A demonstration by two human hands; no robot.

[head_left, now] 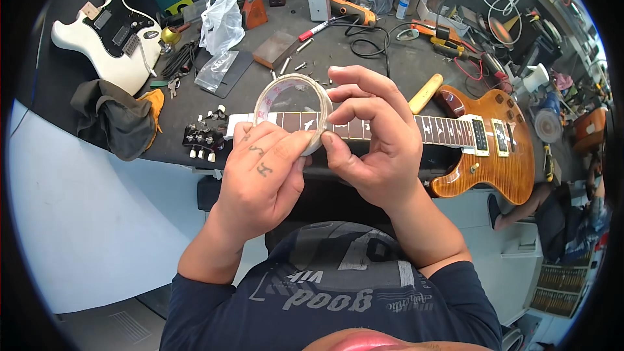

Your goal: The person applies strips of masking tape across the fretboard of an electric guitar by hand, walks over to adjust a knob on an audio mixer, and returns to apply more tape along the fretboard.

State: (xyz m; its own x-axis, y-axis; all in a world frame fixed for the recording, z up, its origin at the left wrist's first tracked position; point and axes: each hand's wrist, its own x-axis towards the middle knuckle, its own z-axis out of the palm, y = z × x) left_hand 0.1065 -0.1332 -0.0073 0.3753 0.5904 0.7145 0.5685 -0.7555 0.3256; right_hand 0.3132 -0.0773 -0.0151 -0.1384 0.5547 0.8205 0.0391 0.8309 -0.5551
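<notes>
A roll of tape (326, 116) is held upright on its edge above the guitar neck, in front of me. My left hand (263, 179) grips its lower part with fingers closed. My right hand (374, 143) is curled at the roll's right side, thumb and fingertips against the tape. Beneath both hands lies an amber flame-top electric guitar (504, 172), its black headstock (201, 135) to the left and its inlaid fretboard (435, 130) partly hidden by my hands.
A white guitar body (104, 58), dark cloth (104, 117), plastic bag (221, 19), wooden block (276, 49), yellow wooden bar (426, 94) and several tools and cables (354, 10) crowd the bench (175, 101). Another person's leg (526, 205) shows at the right.
</notes>
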